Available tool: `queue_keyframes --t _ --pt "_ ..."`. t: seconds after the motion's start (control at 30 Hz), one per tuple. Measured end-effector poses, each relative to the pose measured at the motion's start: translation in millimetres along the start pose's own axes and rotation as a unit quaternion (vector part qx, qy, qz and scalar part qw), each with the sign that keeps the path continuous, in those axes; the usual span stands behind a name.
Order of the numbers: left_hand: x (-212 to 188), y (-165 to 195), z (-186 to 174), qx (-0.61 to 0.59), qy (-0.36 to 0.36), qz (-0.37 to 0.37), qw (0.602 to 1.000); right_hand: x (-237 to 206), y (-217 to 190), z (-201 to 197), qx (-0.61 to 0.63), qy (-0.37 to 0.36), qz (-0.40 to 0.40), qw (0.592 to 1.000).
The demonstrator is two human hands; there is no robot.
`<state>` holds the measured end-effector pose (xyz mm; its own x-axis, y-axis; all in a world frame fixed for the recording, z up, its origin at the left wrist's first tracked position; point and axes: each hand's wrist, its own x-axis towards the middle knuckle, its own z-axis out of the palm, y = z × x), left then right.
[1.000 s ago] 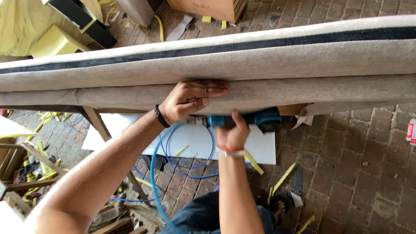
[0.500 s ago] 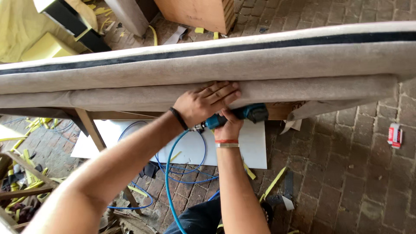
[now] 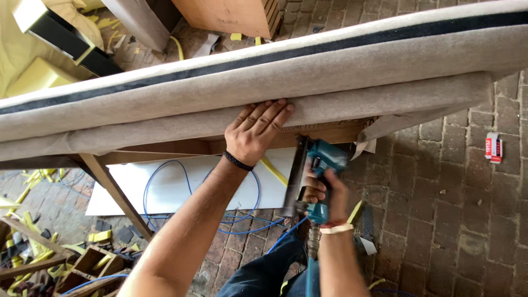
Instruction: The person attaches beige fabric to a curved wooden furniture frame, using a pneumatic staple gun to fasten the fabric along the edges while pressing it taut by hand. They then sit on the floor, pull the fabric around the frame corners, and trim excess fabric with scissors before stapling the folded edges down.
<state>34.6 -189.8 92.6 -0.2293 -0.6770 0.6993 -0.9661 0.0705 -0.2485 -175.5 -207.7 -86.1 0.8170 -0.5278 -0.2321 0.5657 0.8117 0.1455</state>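
Head view, left hand (image 3: 254,135) pressing beige fabric (image 3: 341,104), right hand (image 3: 325,192) gripping teal stapler (image 3: 318,165) (red-white packet (image 3: 493,147) on bricks)

a brick floor (image 3: 456,220) carries everything here. a white board (image 3: 181,184) lies flat on it below the wooden frame (image 3: 165,148), with a blue hose (image 3: 165,190) looping over the board and onto the bricks. near the floor's right edge lies a small red and white packet (image 3: 493,147). toward the lower left corner sit yellow foam scraps (image 3: 33,258) and wooden offcuts (image 3: 88,267). at the top edge stand a wooden box (image 3: 228,15) and more yellow foam (image 3: 27,60).
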Motion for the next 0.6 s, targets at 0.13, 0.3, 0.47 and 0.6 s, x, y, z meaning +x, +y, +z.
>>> queue_keyframes --t 0.13,0.3,0.47,0.6 --pt "-2.7 -0.2 4.8 0.01 -0.006 -0.002 1.0 39.9 47.4 -18.2 0.215 -0.313 0.138 0.915" --pt "-4.2 -0.1 8.1 0.011 0.001 -0.004 1.0 67.7 88.9 -6.9 0.26 -0.376 0.125 0.881" --pt "-5.8 -0.3 10.1 0.011 -0.004 -0.008 1.0 72.8 96.6 8.7 0.329 -0.374 0.156 0.853" --pt "-6.5 -0.6 10.3 0.012 -0.004 -0.009 1.0 73.3 97.0 10.7 0.295 -0.382 0.122 0.867"
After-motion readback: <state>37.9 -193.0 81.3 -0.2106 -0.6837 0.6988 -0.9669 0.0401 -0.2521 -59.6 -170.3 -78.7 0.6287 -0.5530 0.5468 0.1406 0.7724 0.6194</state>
